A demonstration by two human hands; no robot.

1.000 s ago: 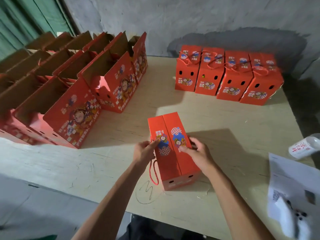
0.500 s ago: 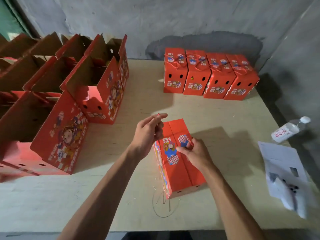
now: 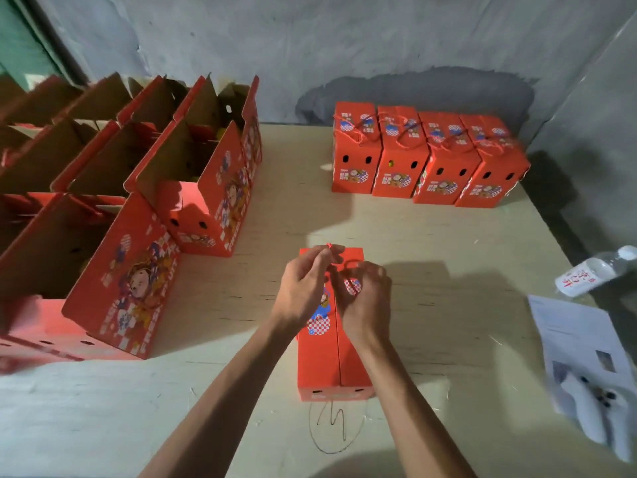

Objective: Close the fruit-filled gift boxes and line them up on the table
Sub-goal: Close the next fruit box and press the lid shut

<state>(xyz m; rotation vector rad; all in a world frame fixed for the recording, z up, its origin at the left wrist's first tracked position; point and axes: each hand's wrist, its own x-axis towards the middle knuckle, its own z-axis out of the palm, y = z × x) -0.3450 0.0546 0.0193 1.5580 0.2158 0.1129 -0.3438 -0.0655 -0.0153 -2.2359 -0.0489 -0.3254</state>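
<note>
A closed red gift box (image 3: pixel 327 360) stands in front of me near the table's front edge, its two top flaps shut. Both hands work over the far half of its lid. My left hand (image 3: pixel 303 288) pinches the red cord handle (image 3: pixel 330 245), whose tip sticks up above the fingers. My right hand (image 3: pixel 365 298) has its fingers curled around a loop of the same cord over the lid. Several closed boxes (image 3: pixel 427 157) stand side by side in a row at the back of the table.
Several open boxes (image 3: pixel 193 188) with raised flaps crowd the left side of the wooden table (image 3: pixel 448 257). A water bottle (image 3: pixel 593 270) lies at the right edge, with papers (image 3: pixel 582 343) and a white controller (image 3: pixel 599 415) below it. A pencilled circle (image 3: pixel 336 426) marks the table before the box.
My left hand has lifted the cord from the box's left side up over the lid. Both hands have come together above the box. The view has swung slightly rightward and closer.
</note>
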